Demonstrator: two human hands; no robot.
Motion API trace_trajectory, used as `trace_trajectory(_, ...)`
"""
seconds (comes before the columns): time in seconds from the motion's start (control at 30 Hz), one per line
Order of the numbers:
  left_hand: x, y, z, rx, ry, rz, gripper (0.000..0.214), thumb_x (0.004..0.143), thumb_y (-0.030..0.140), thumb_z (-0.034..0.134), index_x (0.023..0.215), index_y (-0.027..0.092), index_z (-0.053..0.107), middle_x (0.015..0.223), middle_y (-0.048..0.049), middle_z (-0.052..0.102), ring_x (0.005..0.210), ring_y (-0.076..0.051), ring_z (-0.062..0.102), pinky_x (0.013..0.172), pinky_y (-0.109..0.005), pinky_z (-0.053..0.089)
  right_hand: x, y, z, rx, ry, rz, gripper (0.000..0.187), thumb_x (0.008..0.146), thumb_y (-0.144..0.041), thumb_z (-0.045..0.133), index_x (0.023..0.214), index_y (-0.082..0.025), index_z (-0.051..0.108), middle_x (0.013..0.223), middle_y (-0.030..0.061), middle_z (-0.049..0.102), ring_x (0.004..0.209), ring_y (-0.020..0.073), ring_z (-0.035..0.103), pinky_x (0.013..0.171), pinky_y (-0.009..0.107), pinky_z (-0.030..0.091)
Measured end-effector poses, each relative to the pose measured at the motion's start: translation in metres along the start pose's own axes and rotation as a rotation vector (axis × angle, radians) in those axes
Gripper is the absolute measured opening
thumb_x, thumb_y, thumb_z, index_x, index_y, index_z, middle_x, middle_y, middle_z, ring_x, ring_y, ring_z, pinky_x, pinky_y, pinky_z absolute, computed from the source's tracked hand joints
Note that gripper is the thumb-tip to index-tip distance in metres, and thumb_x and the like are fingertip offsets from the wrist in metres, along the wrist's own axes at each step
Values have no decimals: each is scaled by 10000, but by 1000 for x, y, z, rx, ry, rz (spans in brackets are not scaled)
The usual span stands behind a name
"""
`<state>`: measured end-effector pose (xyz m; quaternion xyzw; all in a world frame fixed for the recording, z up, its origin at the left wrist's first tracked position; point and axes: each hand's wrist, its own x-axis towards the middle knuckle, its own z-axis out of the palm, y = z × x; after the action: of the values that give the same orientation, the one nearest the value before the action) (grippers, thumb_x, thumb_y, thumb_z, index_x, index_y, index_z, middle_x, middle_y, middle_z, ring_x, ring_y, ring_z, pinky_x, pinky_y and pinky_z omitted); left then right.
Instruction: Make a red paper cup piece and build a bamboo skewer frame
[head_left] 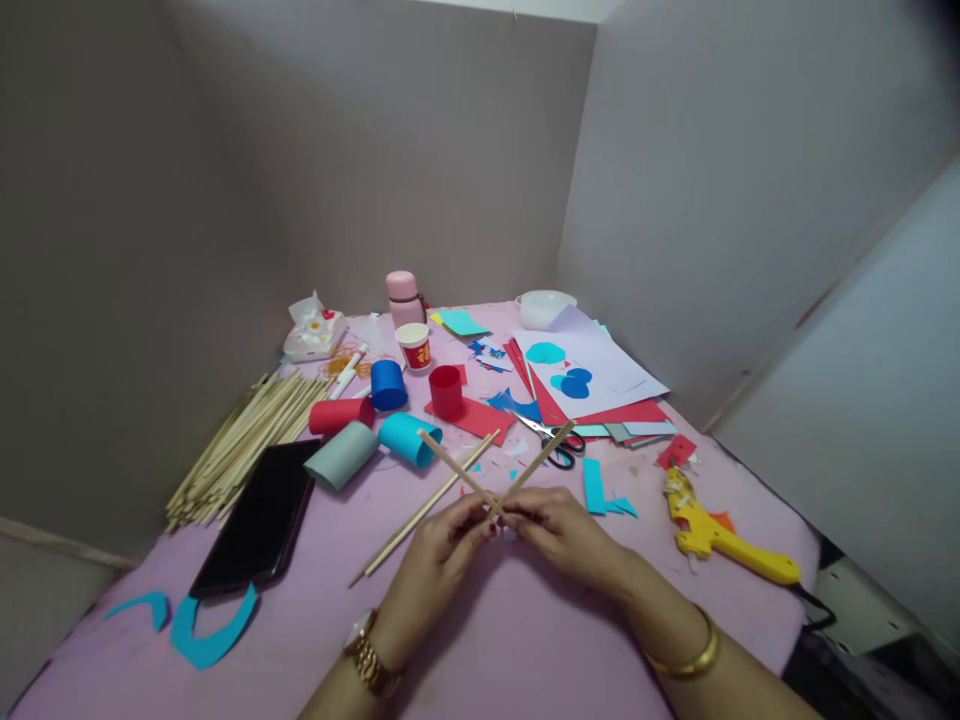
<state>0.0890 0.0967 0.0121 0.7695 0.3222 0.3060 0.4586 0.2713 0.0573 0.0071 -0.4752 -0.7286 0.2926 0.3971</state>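
My left hand (439, 555) and my right hand (566, 535) meet over the near middle of the table. Each pinches the lower end of a wooden stick, and the two sticks cross in an X just above my fingertips. One wooden stick (457, 468) leans up to the left, the other wooden stick (538, 460) up to the right. Which hand grips which stick at the crossing I cannot make out. Beyond my left hand, a pair of loose sticks (420, 510) lies slantwise on the table. Black-handled scissors (559, 448) rest beyond my right hand.
Left lie a stick bundle (247, 440), a black phone (259, 520) and blue paper offcuts (214, 640). Coloured paper tubes (343, 455), a paper cup (414, 348) and a pink flask (405, 298) stand or lie ahead. Paper sheets (600, 360) and a yellow glue gun (735, 545) are right.
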Motion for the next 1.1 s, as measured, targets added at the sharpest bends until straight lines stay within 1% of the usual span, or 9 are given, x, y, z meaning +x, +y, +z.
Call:
trace_trajectory(0.1,1,2,-1,9,-1,-13,193,884,308,512,976,215,654,814,-8,678,770,-167,623,732,-247,471,0,-1,-4,17,32,3,240,922,-248,483,934,-178,713,857,57,713,759,160,636,693,249,474)
trace_trajectory(0.27,1,4,-2,33,3,-20,180,877,317,517,913,215,661,764,-3,669,749,-173,622,740,-261,475,-2,0,-8,38,140,7,315,907,-395,504,1043,-167,673,862,63,668,703,147,601,576,229,467)
trace_trajectory(0.4,1,3,-2,37,-4,-12,196,885,317,508,970,226,660,805,-6,684,756,-167,628,755,-258,475,-2,-1,-1,32,87,0,251,892,-313,557,1081,-195,672,894,50,694,701,136,604,590,219,471)
trace_trajectory(0.53,2,3,-2,44,-3,-4,173,880,305,515,924,225,662,810,-2,689,769,-166,636,736,-245,478,-1,0,4,-5,36,-12,214,904,-206,529,1033,-193,699,899,53,721,773,157,634,708,253,489)
trace_trajectory(0.67,1,3,-2,67,1,8,173,877,289,518,851,219,675,835,-11,695,784,-165,631,750,-242,471,-2,3,-1,-47,-6,-37,229,897,-151,511,961,-174,730,914,81,739,849,178,659,783,271,487)
trace_trajectory(0.83,-1,2,-2,83,-10,12,192,884,308,511,858,222,681,895,-22,706,838,-182,630,783,-259,470,-3,4,-7,-44,-28,-55,269,881,-113,506,978,-217,735,891,48,749,831,165,665,776,260,488)
trace_trajectory(0.93,-2,0,-1,81,-17,6,196,889,307,504,875,225,681,880,-14,709,821,-178,634,759,-251,476,-4,3,-5,-12,17,-35,207,866,-187,574,1002,-210,727,950,62,734,868,183,651,785,280,489)
trace_trajectory(1.03,-2,0,-1,83,-10,4,202,889,309,503,883,232,690,861,-14,710,811,-181,638,752,-256,481,-3,2,1,31,110,2,339,852,-320,616,1159,-180,655,1026,98,707,837,194,638,747,306,506)
trace_trajectory(1.1,-1,0,-1,86,-5,6,202,885,314,512,918,246,699,869,-13,715,819,-187,644,760,-264,483,-1,1,5,66,152,4,334,884,-362,567,1150,-183,661,977,92,716,825,190,640,763,318,509)
